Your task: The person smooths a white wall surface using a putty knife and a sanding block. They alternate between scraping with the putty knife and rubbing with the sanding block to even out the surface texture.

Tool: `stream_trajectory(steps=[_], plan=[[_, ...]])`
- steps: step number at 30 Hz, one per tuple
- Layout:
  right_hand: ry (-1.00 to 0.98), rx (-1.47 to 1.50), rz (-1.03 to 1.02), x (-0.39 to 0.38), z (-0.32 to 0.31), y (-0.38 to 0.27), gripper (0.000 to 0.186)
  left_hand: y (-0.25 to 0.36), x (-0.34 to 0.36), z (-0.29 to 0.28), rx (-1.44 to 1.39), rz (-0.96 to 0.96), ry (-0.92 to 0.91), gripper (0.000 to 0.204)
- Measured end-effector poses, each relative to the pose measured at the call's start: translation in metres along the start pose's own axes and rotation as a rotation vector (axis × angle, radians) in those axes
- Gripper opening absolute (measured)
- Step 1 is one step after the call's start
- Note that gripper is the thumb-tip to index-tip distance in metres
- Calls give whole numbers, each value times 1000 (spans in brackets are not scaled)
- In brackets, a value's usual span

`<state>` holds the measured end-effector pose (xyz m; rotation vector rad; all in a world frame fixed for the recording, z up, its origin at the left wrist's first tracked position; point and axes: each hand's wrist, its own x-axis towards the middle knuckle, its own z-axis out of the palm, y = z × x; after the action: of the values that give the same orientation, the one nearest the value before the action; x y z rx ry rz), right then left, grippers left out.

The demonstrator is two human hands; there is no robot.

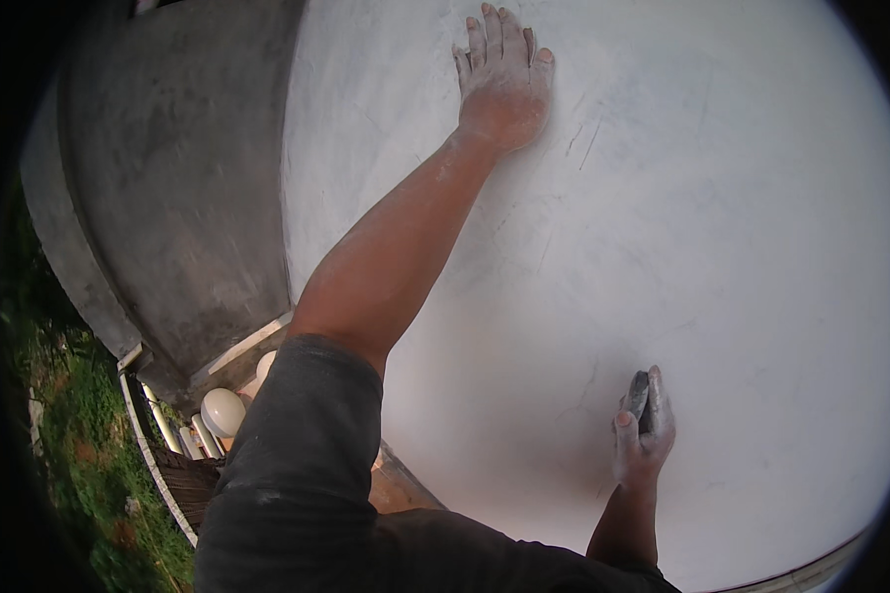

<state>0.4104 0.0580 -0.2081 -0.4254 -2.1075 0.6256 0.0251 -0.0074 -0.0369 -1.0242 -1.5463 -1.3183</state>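
My left hand (506,94) lies flat against a white wall (761,247), high up, with its fingers stretched out and pale dust over it. Lower and to the right, my right hand (646,435) is closed around a small dark grey pad (637,394), held edge-on at the wall between the thumb and fingers. Its exact kind cannot be made out; it may be a folded sheet or a thin block. White dust coats the right hand too. Thin dark scratches and faint smudges mark the wall between the two hands.
A bare grey cement wall (178,178) meets the white one at the left. Below it are a round white ball-shaped object (223,412), pale pipes (161,417) and a thin curved rail (148,460). Green plants (94,474) grow beyond, at the lower left.
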Motion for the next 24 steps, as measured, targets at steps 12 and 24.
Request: stream_trajectory(steps=[12,24], plan=[[12,27,17,0,-2,-2,79,32,-20,0,47,374,-176,70],[-13,-25,-91,2,-6,-1,67,-9,7,-12,54,136,-39,67]])
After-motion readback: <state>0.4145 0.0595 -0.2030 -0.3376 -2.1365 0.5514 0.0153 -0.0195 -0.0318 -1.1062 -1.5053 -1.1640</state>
